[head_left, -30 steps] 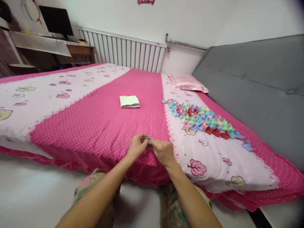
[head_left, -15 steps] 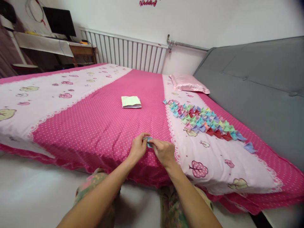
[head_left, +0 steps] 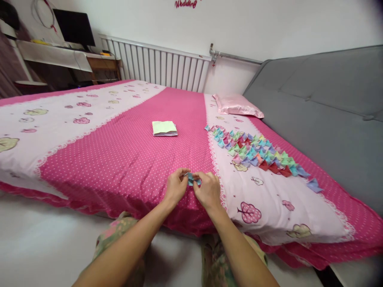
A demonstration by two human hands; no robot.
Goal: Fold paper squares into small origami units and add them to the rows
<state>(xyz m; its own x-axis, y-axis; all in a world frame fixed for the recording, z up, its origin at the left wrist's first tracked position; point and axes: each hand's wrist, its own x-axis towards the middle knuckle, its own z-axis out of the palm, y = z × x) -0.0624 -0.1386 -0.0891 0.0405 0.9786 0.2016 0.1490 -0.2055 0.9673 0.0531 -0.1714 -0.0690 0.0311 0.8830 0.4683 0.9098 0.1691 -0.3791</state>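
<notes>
A small light-blue folded paper (head_left: 190, 180) is pinched between my two hands, just above the near edge of the bed. My left hand (head_left: 176, 186) grips its left side with thumb and fingertips. On its other side, my right hand (head_left: 208, 189) holds it the same way, fingers bent. Part of the paper is hidden behind the fingers. To the right, several small folded paper boats (head_left: 254, 151) in many colours sit in close rows on the bedspread. One blue-violet paper boat (head_left: 314, 185) lies apart from the near end of the rows.
A stack of square paper (head_left: 164, 127), pale yellow on top, lies mid-bed on the pink dotted bedspread (head_left: 125, 151). A pink pillow (head_left: 237, 105) rests by the grey headboard (head_left: 317, 91). Behind are a white radiator (head_left: 158, 63) and a desk with a monitor (head_left: 74, 28).
My right thumb and fingers have shifted on the light-blue paper, and more of it shows between my hands. Both hands stay at nearly the same spot.
</notes>
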